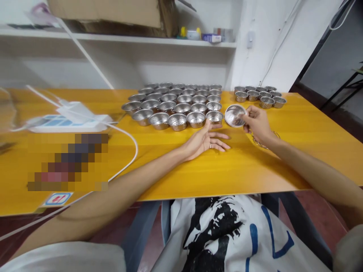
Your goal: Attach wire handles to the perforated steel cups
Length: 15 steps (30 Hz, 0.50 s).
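Note:
In my right hand (257,122) is a round metal strainer cup (234,115), pinched at its right rim and tilted so that its shiny inside faces me. My left hand (205,142) hovers over the table with its fingers spread and nothing in them; a ring is on one finger. Just beyond it stand rows of perforated metal cups (177,121), upright and packed close together. Several thin metal rings (262,145) lie on the table, partly hidden under my right hand and wrist.
A smaller group of metal cups (266,102) stands at the back right. On the left lie a white power strip (70,124), a white cable (135,147) and a blurred-out patch. The yellow table (176,177) ends near my lap. A cardboard box (113,13) sits on the shelf above.

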{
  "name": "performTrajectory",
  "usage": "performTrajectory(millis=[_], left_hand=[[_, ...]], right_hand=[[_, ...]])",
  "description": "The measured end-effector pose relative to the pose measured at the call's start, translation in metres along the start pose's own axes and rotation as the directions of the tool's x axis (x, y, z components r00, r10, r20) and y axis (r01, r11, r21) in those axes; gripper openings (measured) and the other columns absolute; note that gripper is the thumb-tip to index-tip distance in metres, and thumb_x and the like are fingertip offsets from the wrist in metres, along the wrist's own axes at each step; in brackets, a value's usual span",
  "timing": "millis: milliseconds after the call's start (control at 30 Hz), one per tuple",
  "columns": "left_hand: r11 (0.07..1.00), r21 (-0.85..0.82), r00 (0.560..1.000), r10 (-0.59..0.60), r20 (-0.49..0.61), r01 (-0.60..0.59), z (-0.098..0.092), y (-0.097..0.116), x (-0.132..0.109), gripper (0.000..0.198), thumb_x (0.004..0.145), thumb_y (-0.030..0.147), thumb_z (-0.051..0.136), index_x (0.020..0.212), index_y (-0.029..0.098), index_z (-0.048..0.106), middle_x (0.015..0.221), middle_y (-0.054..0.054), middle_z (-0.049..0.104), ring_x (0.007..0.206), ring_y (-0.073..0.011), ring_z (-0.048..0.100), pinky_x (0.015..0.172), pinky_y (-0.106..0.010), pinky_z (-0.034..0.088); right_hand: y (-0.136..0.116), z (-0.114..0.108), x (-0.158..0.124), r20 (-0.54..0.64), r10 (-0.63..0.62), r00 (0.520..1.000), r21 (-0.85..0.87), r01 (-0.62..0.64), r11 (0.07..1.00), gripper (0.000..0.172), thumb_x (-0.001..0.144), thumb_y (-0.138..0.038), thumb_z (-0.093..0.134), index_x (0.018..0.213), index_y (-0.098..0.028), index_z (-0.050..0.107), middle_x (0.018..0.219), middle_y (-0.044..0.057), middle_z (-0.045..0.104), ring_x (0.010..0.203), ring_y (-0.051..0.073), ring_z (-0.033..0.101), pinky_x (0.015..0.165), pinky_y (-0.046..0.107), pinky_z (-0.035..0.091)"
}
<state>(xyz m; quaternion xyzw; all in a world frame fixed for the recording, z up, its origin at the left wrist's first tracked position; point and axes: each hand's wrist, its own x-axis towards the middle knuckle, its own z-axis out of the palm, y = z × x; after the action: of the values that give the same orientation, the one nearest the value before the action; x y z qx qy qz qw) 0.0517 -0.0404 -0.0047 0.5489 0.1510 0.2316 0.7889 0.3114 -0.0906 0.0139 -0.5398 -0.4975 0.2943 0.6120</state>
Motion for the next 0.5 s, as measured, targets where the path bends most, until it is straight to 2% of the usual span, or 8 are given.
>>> performTrajectory(millis=[67,167,233,333,500], left_hand=[[1.0,-0.001,1.0,0.006,-0.018,-0.006,0.0,0.0,-0.001,0.063,0.114,0.071,0.048,0.145,0.016,0.051,0.123,-0.022,0.082,0.097,-0.0337,0.087,0.083,-0.042,0.067],[1.0,0.003,1.0,0.016,-0.015,-0.016,0.0,0.0,-0.002,0.064,0.112,0.071,0.053,0.145,0.016,0.049,0.113,-0.019,0.084,0.093,-0.0323,0.087,0.082,-0.042,0.066],[1.0,0.002,1.0,0.012,-0.007,-0.012,-0.001,-0.001,-0.002,0.065,0.112,0.072,0.054,0.144,0.016,0.048,0.109,-0.018,0.084,0.09,-0.0319,0.086,0.082,-0.042,0.065],[1.0,-0.003,1.0,0.011,0.01,-0.011,-0.003,-0.002,0.0,0.065,0.112,0.072,0.054,0.144,0.016,0.047,0.105,-0.017,0.084,0.088,-0.0316,0.086,0.083,-0.043,0.064],[1.0,0.008,1.0,0.029,-0.004,-0.029,-0.003,-0.004,0.0,0.063,0.111,0.069,0.056,0.144,0.016,0.047,0.102,-0.015,0.084,0.085,-0.0304,0.086,0.08,-0.041,0.064]], right_hand=[[0.008,-0.028,0.03,-0.152,0.191,0.97,0.041,-0.187,0.982,0.042,0.087,-0.03,0.093,0.083,-0.027,0.051,0.055,-0.007,0.056,0.044,0.011,0.056,0.037,0.02,0.038],[0.019,-0.068,0.063,-0.24,0.29,0.926,0.048,-0.287,0.957,0.036,0.093,-0.028,0.09,0.09,-0.026,0.055,0.054,-0.006,0.055,0.047,0.011,0.058,0.04,0.02,0.042],[0.024,-0.085,0.074,-0.257,0.345,0.903,0.062,-0.341,0.938,0.033,0.096,-0.029,0.09,0.092,-0.025,0.057,0.052,-0.005,0.054,0.048,0.013,0.06,0.04,0.02,0.045],[0.03,-0.096,0.081,-0.243,0.408,0.88,0.101,-0.395,0.913,0.027,0.099,-0.022,0.085,0.093,-0.023,0.059,0.058,-0.001,0.061,0.052,0.014,0.065,0.044,0.02,0.053],[0.034,-0.099,0.081,-0.175,0.435,0.883,0.164,-0.409,0.898,0.015,0.11,-0.018,0.068,0.096,-0.02,0.063,0.082,0.01,0.08,0.073,0.017,0.079,0.058,0.02,0.064]])
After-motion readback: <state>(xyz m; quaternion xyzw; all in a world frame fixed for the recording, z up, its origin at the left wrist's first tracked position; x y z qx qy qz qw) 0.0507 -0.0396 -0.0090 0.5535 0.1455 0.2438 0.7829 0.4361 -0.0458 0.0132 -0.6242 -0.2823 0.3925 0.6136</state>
